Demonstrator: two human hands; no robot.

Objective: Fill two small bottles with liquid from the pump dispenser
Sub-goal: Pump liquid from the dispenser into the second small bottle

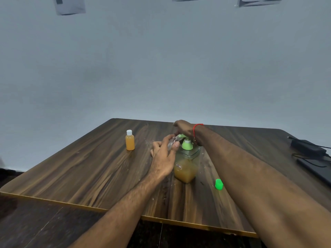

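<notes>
One clear small bottle (172, 143), light and likely slippery, is pinched by the left hand (163, 156) at the pump dispenser (187, 161) nozzle mid-table, while the right hand (183, 128) presses the pump; the filled bottle (130, 140) stands far left.

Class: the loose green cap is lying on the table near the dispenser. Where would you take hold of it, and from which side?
Pinch the green cap across its round side wall, coming from above. It lies apart from the pump dispenser, with bare table around it, so fingers can likely close on opposite sides. The right forearm passes close on its right.
</notes>
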